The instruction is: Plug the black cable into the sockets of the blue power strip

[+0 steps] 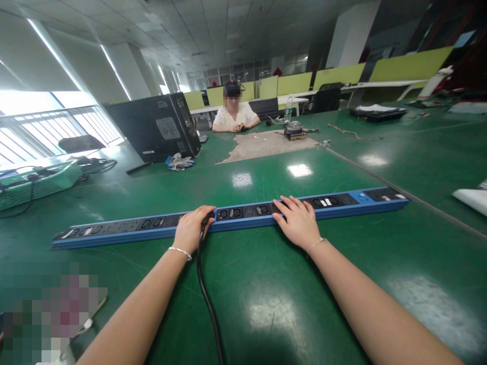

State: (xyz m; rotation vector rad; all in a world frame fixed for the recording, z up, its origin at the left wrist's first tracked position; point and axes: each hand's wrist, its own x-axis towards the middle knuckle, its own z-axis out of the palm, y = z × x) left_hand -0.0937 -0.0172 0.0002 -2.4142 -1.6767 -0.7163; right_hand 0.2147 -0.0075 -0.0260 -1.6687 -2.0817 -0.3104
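Note:
A long blue power strip (243,224) with black sockets lies across the green table in front of me. My left hand (193,228) is closed around the black plug (207,219) of a power cord, at the strip left of its middle. From there the black cord (205,294) runs down toward the bottom edge of the view. My fingers partly cover the plug, so I cannot tell how far it sits in a socket. Right of the middle, my right hand (297,220) rests on top of the strip, fingers spread and stretched out, hiding some sockets.
A black computer case (160,129) stands at the back left, with gloves (179,162) beside it. A green basket (41,182) of cables is at far left. Across the table sits a person (236,114). A round dark device (293,129) and a black tray (376,112) lie further back.

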